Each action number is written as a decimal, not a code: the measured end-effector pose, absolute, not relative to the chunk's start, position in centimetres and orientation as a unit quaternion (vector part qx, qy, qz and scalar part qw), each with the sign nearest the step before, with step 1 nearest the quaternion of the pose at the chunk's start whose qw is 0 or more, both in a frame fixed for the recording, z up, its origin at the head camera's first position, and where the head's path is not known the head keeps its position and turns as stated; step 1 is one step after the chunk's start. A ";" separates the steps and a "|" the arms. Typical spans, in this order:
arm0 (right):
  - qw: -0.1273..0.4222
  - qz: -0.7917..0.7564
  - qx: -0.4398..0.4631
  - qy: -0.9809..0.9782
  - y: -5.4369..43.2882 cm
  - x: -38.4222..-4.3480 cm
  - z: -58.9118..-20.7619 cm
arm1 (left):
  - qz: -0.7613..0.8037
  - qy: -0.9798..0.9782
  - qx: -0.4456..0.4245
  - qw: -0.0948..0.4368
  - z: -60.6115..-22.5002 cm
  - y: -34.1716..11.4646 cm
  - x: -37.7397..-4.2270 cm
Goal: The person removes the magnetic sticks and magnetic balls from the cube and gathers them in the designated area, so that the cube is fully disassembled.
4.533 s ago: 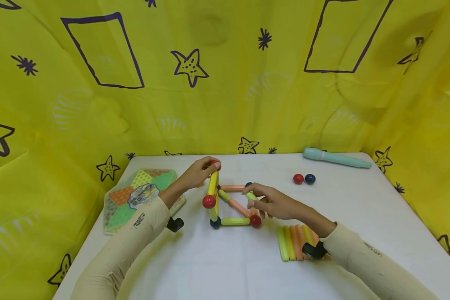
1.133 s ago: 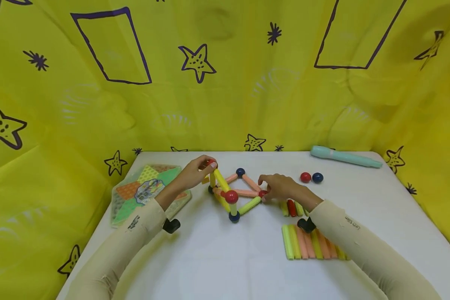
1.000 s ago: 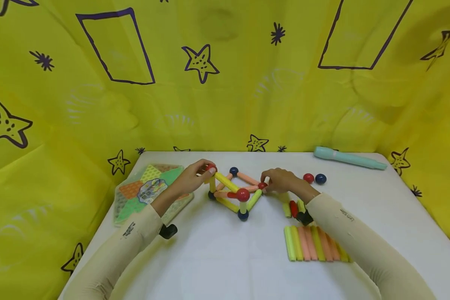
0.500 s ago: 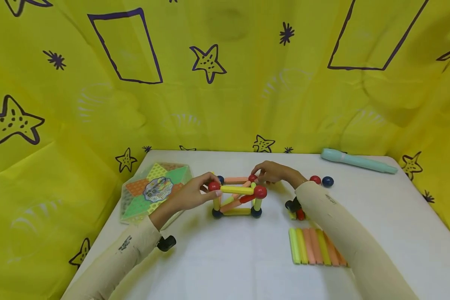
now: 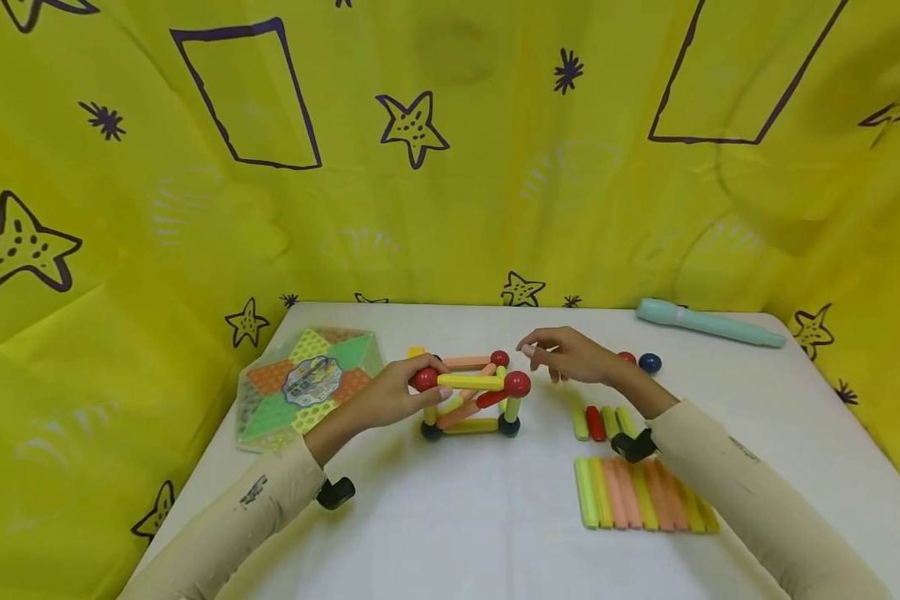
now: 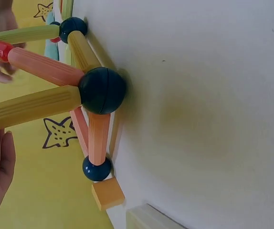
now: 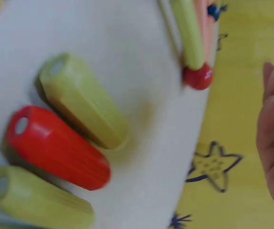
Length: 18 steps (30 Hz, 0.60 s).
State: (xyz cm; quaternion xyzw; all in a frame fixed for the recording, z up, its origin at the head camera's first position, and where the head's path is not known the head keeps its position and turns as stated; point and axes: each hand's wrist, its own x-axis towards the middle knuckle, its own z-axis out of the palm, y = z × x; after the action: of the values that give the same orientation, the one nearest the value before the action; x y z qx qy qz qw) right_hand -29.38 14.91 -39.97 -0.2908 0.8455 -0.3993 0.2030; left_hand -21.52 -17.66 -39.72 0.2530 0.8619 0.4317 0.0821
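Observation:
A frame of magnetic rods and balls stands on the white table, with blue balls at its base. Two red balls are joined by a yellow rod along its top front. My left hand grips the left red ball, its thumb near that rod. In the left wrist view, a dark blue ball joins several rods, with the left fingers behind a yellow rod. My right hand hovers just right of the far red ball, fingers loosely bent, holding nothing.
Short rods, including a red one, lie above a row of longer rods at right. A blue ball and a red ball sit behind. A teal pen-shaped object lies at back right; a patterned box at left.
The frame has been turned so its upper yellow rod runs across the front. My right hand has let go of the far red ball and drawn back to the right; my left keeps its grip.

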 end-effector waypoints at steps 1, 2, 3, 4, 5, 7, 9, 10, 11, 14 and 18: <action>0.188 -0.399 -0.301 0.845 14.9 -28.5 -39.4 | 0.433 0.861 0.253 0.082 -39.7 -17.6 -21.5; 0.175 -0.400 -0.313 0.844 14.9 -27.6 -38.8 | 0.433 0.861 0.255 0.080 -39.8 -17.5 -21.6; 0.163 -0.396 -0.323 0.844 14.7 -26.8 -38.2 | 0.433 0.860 0.257 0.077 -39.8 -17.5 -21.6; 0.150 -0.387 -0.336 0.845 14.5 -26.0 -37.7 | 0.431 0.862 0.257 0.074 -39.7 -17.5 -21.6; 0.139 -0.378 -0.351 0.845 14.2 -25.3 -37.3 | 0.430 0.863 0.255 0.070 -39.6 -17.5 -21.6; 0.117 -0.357 -0.375 0.847 13.6 -24.4 -36.9 | 0.429 0.865 0.251 0.063 -39.6 -17.6 -21.7; 0.104 -0.342 -0.384 0.851 13.1 -24.0 -36.8 | 0.431 0.865 0.246 0.066 -39.6 -17.6 -21.6; 0.103 -0.338 -0.384 0.853 12.9 -23.9 -36.9 | 0.432 0.865 0.246 0.070 -39.6 -17.6 -21.6; 0.105 -0.337 -0.382 0.854 12.8 -23.8 -36.9 | 0.433 0.864 0.247 0.074 -39.7 -17.5 -21.6; 0.117 -0.340 -0.369 0.857 12.8 -23.7 -37.1 | 0.435 0.860 0.254 0.082 -39.9 -17.3 -21.6; 0.135 -0.341 -0.373 0.852 13.0 -23.7 -37.1 | 0.436 0.858 0.262 0.071 -40.1 -17.1 -21.5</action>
State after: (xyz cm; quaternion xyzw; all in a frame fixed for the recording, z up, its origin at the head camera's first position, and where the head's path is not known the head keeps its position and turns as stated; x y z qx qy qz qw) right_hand -23.74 13.00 -37.07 -0.3726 0.8525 -0.3407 0.1354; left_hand -21.54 -17.07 -40.11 0.2621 0.8580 0.4361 0.0708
